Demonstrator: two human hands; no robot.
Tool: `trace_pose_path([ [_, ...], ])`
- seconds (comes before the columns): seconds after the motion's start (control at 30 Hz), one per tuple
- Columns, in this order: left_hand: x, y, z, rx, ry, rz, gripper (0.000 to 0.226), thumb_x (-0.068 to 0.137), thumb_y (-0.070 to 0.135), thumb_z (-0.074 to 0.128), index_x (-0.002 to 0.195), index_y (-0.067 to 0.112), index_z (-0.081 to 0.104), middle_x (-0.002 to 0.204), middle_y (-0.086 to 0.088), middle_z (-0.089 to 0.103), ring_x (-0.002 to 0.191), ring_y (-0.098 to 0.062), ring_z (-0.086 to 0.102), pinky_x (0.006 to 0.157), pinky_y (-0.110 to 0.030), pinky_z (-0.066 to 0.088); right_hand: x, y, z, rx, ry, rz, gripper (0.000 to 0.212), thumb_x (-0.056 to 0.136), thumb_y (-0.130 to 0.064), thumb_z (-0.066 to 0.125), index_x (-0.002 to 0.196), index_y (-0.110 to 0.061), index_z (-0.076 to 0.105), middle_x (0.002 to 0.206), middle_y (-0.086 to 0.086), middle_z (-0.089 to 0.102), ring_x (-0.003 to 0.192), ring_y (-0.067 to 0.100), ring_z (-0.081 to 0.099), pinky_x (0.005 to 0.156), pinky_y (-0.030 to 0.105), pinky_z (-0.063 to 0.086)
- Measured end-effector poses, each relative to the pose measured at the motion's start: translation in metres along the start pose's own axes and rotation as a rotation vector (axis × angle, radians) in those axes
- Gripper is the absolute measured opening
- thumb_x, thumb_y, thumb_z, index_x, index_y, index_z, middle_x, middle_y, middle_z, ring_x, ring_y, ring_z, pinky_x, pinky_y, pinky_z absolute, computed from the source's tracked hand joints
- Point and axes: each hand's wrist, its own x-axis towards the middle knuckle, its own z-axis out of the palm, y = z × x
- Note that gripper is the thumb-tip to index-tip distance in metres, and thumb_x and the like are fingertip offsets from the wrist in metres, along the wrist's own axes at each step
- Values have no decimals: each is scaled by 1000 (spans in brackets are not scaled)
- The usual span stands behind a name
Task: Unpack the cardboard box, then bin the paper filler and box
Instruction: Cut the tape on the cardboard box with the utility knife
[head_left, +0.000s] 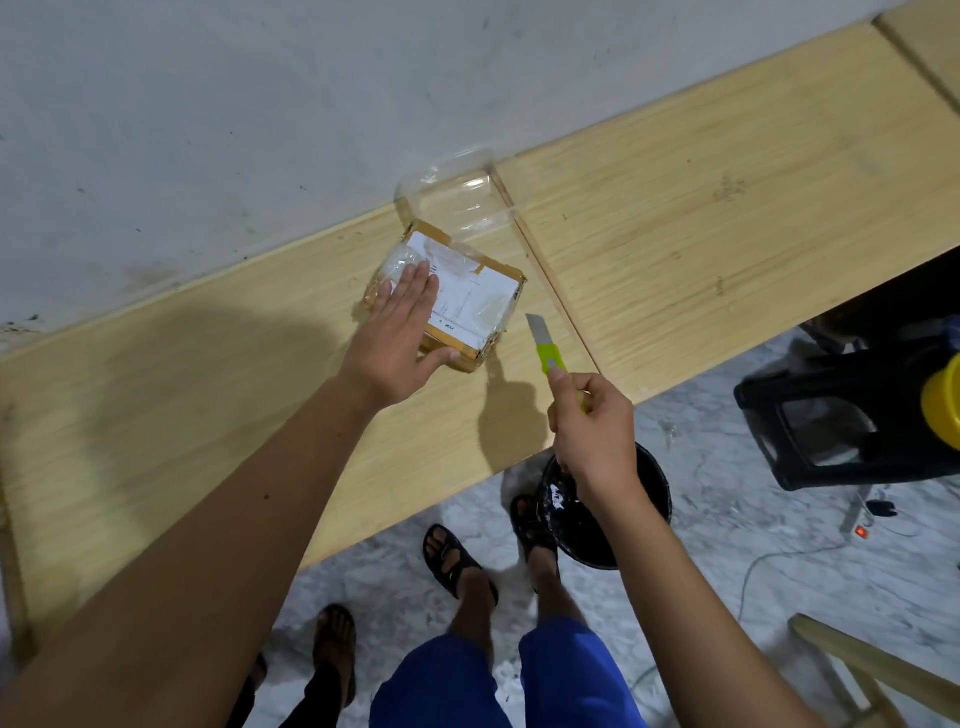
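Box (457, 301) on wooden bench (701, 249) (against wall (208, 104)), left hand (397, 338) flat atop.

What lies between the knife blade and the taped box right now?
Only bare wooden tabletop in the head view. The blade of the utility knife in the right hand points toward the cardboard box, apart from it; the left hand rests flat on top.

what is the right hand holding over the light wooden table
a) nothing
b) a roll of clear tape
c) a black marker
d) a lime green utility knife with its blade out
d, the right hand grips a lime green utility knife with its blade extended toward the taped brown cardboard box, which the left hand presses flat.
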Motion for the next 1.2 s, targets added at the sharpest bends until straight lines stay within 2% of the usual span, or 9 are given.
trace_pose_path([
  [0.1,0,3,0,-5,-3,-10,99,98,65,40,167,2,8,176,-14,-1,164,-24,-7,134,-46,-1,-9,-19,-6,390,-182,-4,19,109,-25,55,97,-10,60,64,1,53,35,12,30,38,19,25],
  [0.2,-1,3,1,11,11,-13,99,98,66,39,167,1,9,176,-15,0,164,-26,-5,134,-49,2,-9,-39,-8,562,-352,-98,15,112,-14,45,108,-12,60,75,3,56,36,9,34,37,18,30],
  [0.3,-2,1,3,1,27,-10,100,97,70,33,167,1,9,176,-15,1,164,-26,-4,134,-49,1,-10,-58,-11,716,-515,-126,23,111,-8,42,132,-4,51,86,5,58,47,8,41,44,21,41],
  [0.53,-4,1,8,-4,55,-10,97,97,66,34,165,-1,16,175,-18,10,164,-30,4,132,-54,10,-10,-81,-16,810,-651,-178,52,88,4,42,139,-4,50,94,8,61,59,12,48,51,25,47],
  [0.63,-4,2,9,-21,78,-8,99,97,68,37,165,0,17,175,-17,10,164,-29,4,133,-52,7,-5,-81,-13,745,-559,-195,48,91,4,45,136,-9,55,92,3,62,60,14,48,50,25,45],
  [0.77,-5,1,10,-50,122,4,101,96,69,43,165,-1,19,175,-16,11,164,-28,4,132,-54,10,24,-71,-7,442,-218,-218,32,99,-6,68,128,-19,62,99,1,58,49,13,49,46,27,42],
  [0.93,-5,10,17,-100,347,19,109,87,70,63,155,-11,38,167,-26,33,158,-39,27,131,-55,17,89,-47,-11,215,72,-247,35,98,-23,72,128,-31,56,107,5,54,45,19,58,44,31,47],
  [1.07,0,20,22,-52,408,-38,105,87,70,63,151,-12,45,164,-25,40,156,-39,34,127,-58,26,143,-24,-12,-20,148,-355,32,96,-37,70,127,-36,62,99,-8,62,81,30,70,71,46,61],
  [1.2,4,26,23,-56,328,-151,108,82,74,59,156,-3,41,169,-16,34,161,-28,23,132,-49,17,193,-4,-8,-214,145,-453,41,97,-31,71,135,-17,66,113,7,66,100,15,59,89,30,48],
])
